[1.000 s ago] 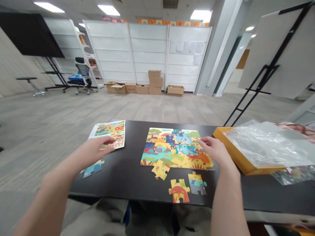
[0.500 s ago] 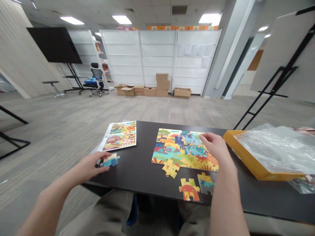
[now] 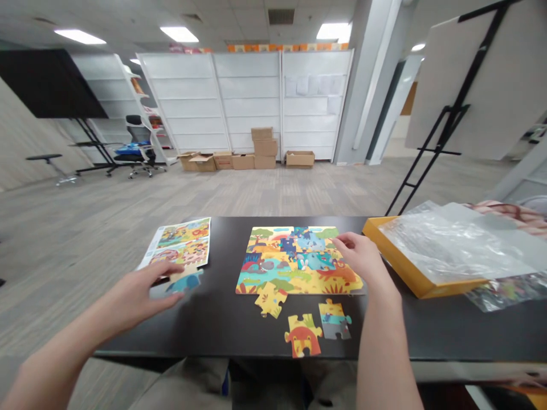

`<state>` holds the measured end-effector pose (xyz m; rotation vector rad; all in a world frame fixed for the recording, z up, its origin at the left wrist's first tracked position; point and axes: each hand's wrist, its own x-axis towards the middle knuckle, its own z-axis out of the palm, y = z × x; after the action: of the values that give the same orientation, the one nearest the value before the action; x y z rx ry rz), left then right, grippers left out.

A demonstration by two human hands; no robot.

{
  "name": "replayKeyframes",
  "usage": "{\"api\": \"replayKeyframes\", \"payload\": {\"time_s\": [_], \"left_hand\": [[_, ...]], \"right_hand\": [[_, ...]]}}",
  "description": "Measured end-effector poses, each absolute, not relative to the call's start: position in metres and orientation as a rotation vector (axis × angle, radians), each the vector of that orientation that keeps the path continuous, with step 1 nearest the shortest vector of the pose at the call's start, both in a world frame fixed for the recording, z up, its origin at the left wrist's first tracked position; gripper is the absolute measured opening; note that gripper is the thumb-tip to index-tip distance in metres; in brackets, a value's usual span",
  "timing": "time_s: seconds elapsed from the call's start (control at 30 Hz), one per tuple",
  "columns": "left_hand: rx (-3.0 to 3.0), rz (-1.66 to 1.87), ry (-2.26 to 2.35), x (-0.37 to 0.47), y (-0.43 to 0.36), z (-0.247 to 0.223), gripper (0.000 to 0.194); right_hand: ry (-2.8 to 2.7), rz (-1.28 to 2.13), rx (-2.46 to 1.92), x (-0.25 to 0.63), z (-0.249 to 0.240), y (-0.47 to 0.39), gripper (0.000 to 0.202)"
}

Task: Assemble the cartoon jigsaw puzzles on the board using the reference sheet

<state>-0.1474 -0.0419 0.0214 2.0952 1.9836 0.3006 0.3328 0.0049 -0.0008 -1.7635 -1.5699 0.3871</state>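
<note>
My left hand (image 3: 143, 290) grips a puzzle piece (image 3: 188, 281), pale above and blue below, between thumb and fingers. It is at the left of the black table, in front of the picture sheet. My right hand (image 3: 356, 253) has its fingertips pinched together at the upper right edge of the animal jigsaw puzzle (image 3: 273, 270); whatever they hold is hidden. Three loose pieces lie near me: a yellow piece (image 3: 270, 300) against the puzzle's lower edge, a lion-face piece (image 3: 303, 335), and a yellow, blue and grey piece (image 3: 334, 319).
The picture sheet (image 3: 183, 242) lies on the table's left part. At the right stands a yellow box lid or tray (image 3: 421, 285) with clear plastic wrapping (image 3: 453, 245) in it. Cardboard boxes (image 3: 265, 148) line white shelving beyond the table; an easel board (image 3: 470, 85) rises at the right.
My left hand has lifted its puzzle piece off the table, toward the picture sheet. My right hand stays at the puzzle's upper right edge. The view has turned slightly right.
</note>
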Motion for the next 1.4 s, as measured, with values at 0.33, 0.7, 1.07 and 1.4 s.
{"api": "replayKeyframes", "payload": {"time_s": [0.33,0.7,1.07,1.4], "left_hand": [[2.738,0.149,1.283,0.065,0.111,0.049,0.046],[2.652,0.118,1.091,0.124,0.173,-0.004,0.033],[2.625,0.064,1.015,0.116,0.172,0.0,0.03],[2.675,0.027,1.016,0.116,0.182,-0.011,0.037]], "right_hand": [[-1.636,0.488,-1.791,0.339,-0.008,0.001,0.019],[-1.63,0.511,-1.774,0.335,-0.009,0.001,0.017],[-1.694,0.494,-1.861,0.338,-0.014,0.0,0.02],[-1.757,0.5,-1.858,0.328,-0.009,-0.001,0.019]]}}
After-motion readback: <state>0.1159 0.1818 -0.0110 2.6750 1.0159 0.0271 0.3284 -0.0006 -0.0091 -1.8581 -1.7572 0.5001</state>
